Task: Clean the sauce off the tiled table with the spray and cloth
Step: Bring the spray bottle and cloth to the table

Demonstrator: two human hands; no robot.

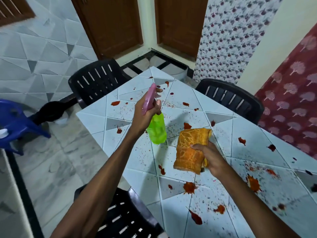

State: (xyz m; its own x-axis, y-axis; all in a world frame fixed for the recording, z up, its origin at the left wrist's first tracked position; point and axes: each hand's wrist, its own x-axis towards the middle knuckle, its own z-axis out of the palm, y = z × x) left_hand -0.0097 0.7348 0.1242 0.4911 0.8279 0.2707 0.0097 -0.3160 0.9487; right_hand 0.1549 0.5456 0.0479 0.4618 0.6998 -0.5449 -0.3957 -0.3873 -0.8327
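The pale blue tiled table (185,208) is spattered with red sauce blots (189,187) and fine red specks from its far corner to its near side. My left hand (145,115) grips a spray bottle (157,128) with a green body and a pink trigger head, held above the table's left-middle part with its nozzle pointing away toward the far corner. My right hand (211,158) holds a folded orange cloth (191,150) just above the table's middle, thumb on top.
Three black plastic chairs stand around the table: one at the far left (96,81), one at the far right (229,98), one at the near edge (120,215). A blue plastic stool (18,122) stands on the marble floor at left. Brown doors lie beyond.
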